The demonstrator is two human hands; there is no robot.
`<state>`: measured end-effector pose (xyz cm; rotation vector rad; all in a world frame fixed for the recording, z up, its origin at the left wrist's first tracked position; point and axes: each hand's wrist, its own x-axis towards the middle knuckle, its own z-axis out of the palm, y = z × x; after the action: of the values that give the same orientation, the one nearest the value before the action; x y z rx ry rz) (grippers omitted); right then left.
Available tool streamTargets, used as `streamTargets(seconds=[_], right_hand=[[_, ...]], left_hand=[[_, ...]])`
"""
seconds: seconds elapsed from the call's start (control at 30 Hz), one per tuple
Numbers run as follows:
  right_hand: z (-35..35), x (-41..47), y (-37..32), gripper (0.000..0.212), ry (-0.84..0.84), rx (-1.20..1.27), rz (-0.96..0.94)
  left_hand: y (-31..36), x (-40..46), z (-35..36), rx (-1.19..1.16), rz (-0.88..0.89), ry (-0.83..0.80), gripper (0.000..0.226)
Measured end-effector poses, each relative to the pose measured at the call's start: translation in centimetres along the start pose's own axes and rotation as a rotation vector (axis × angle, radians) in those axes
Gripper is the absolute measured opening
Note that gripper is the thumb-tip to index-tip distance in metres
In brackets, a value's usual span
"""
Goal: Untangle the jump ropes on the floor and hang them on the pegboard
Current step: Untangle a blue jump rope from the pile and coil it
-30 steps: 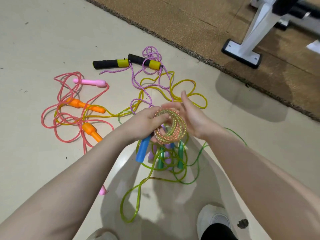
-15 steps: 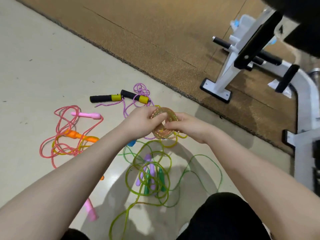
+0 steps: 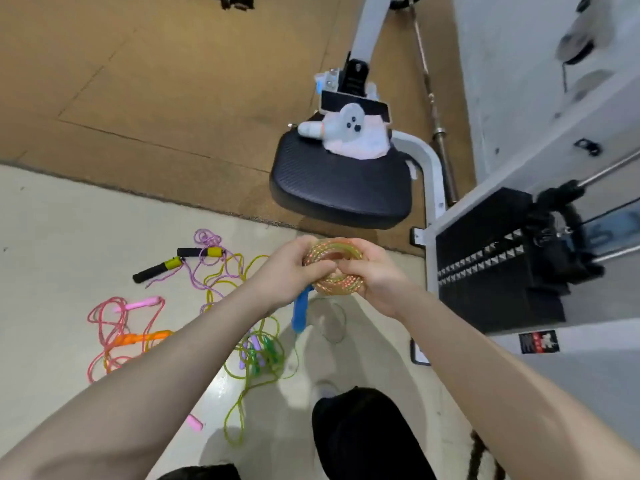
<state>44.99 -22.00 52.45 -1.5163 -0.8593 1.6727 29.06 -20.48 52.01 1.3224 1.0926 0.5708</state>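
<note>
A multicoloured jump rope wound into a tight coil [image 3: 334, 270] is held in front of me between both hands. My left hand [image 3: 289, 271] grips its left side, and a blue handle [image 3: 300, 311] hangs below that hand. My right hand [image 3: 372, 277] grips the coil's right and lower side. On the floor lie the other ropes: a purple one with black and yellow handles [image 3: 199, 252], a yellow one [image 3: 228, 278], a pink one [image 3: 138, 303] tangled with orange handles [image 3: 138, 339], and a green one [image 3: 258, 355]. No pegboard is in view.
A black padded gym seat [image 3: 341, 188] on a white frame stands just beyond my hands, with a white cloth [image 3: 353, 133] on it. A black weight stack [image 3: 495, 261] is to the right. Brown matting [image 3: 138, 98] covers the far floor. My dark-clothed leg [image 3: 363, 434] is below.
The view has risen and swung right, from the floor pile toward the gym machine. Both hands have lifted the coiled rope up and closed tighter round it.
</note>
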Motion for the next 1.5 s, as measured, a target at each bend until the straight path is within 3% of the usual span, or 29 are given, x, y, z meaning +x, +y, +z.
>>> streamTargets(seconds=[0.1, 0.27, 0.53, 0.7, 0.83, 1.0, 1.17, 1.3, 1.4, 1.5], right_hand=[[-3.7, -8.2, -5.3, 0.045, 0.107, 0.106, -0.024], [-8.4, -22.3, -10.2, 0.031, 0.388, 0.219, -0.167], [-14.2, -39.5, -9.9, 0.035, 0.937, 0.494, -0.391], [-19.3, -48.9, -9.8, 0.024, 1.042, 0.488, -0.547], [-24.2, -57.0, -10.3, 0.015, 0.999, 0.365, -0.596], [-29.9, -67.2, -11.7, 0.016, 1.060, 0.257, -0.765], [-33.4, -75.3, -12.1, 0.058, 1.134, 0.178, -0.919], [-34.6, -80.2, -10.5, 0.067, 1.257, 0.159, -0.946], [-34.6, -83.4, -10.3, 0.056, 1.383, 0.122, -0.984], [-34.6, -87.1, -12.1, 0.024, 1.616, 0.020, -1.031]], left_hand=[[8.6, -1.8, 3.3, 0.008, 0.060, -0.158, 0.012], [19.6, -5.0, 11.1, 0.253, 0.225, -0.409, 0.009], [28.1, -11.5, 26.6, 0.466, 0.438, -0.743, 0.018], [33.2, -15.1, 36.2, 0.490, 0.599, -0.825, 0.017], [37.5, -17.8, 43.8, 0.400, 0.683, -0.931, 0.015], [44.2, -22.3, 52.9, 0.276, 0.831, -1.103, 0.002], [48.3, -26.4, 61.1, 0.135, 0.937, -1.210, 0.011], [48.9, -29.3, 66.0, 0.086, 0.956, -1.384, 0.012], [50.0, -32.0, 68.6, 0.029, 0.989, -1.484, 0.011], [53.0, -34.7, 71.1, -0.059, 1.087, -1.484, 0.009]])
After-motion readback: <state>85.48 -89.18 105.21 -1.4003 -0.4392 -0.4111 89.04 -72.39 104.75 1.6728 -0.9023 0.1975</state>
